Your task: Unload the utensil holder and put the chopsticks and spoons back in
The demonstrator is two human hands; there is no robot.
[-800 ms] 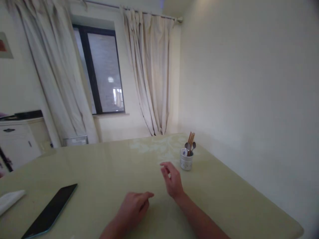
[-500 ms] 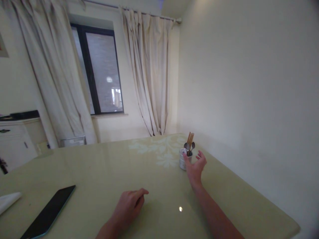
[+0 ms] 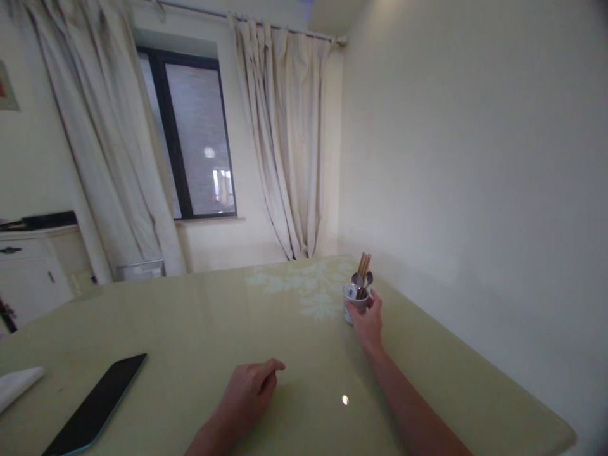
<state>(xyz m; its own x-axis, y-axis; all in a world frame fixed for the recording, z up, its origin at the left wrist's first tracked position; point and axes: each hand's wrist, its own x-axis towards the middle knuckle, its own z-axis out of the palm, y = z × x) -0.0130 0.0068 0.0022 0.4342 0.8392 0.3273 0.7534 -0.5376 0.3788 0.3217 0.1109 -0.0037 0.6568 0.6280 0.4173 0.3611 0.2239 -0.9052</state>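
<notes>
A light patterned utensil holder [image 3: 349, 309] stands upright on the table, with wooden chopsticks [image 3: 365, 265] and several metal spoons [image 3: 357, 279] sticking up out of it. My right hand [image 3: 368, 322] grips the holder from its near right side, thumb on the front and fingers wrapped round the right; part of its wall is hidden behind the hand. Nearer to me, my left hand [image 3: 249, 389] rests on the table with its fingers curled in and the index finger bent forward. Nothing shows in that hand.
The glossy pale green table [image 3: 190, 323] meets a bare wall [image 3: 475, 190] on the right. A dark flat tablet-like slab [image 3: 97, 405] lies at the left, beside a white object [image 3: 19, 385]. Behind are curtains [image 3: 289, 139], a window [image 3: 199, 139] and a white cabinet [image 3: 28, 272].
My right hand has gone from spread fingers beside the utensil holder to a grip round it. My left hand has stayed in place.
</notes>
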